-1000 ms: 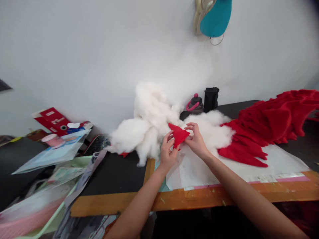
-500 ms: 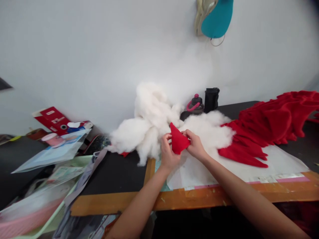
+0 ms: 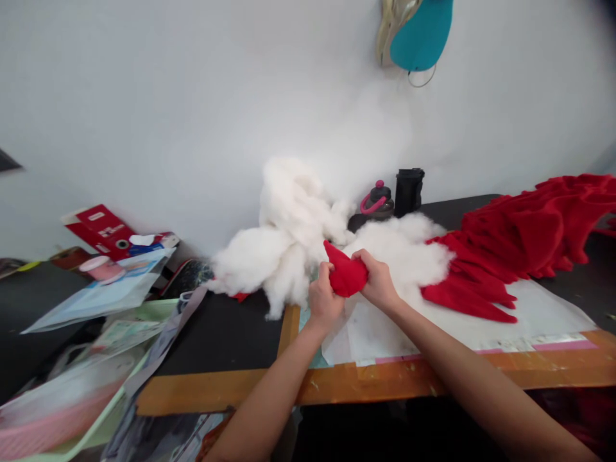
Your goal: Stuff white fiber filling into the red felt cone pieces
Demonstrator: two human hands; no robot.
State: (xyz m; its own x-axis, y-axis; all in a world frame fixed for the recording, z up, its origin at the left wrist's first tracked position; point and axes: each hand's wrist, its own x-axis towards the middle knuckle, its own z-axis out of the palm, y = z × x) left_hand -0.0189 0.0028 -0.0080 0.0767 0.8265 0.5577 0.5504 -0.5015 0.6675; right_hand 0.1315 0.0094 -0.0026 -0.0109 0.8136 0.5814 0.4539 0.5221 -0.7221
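Observation:
Both my hands grip a small red fabric cone just in front of a big heap of white stuffing. My left hand is closed on the cone's left side, fingers curled round it. My right hand is closed on its right side, squeezing it. The cone's tip points up and left. Under my hands lies a white sheet on a wooden-edged board.
A pile of red fabric cones spreads at the right. Two dark bottles stand by the wall. Plastic bags, a red box and a pink roll clutter the left. A teal cap hangs on the wall.
Both hands have closed tighter round the red cone, from a loose fingertip hold to a full squeeze. The cone looks plumper and more bunched.

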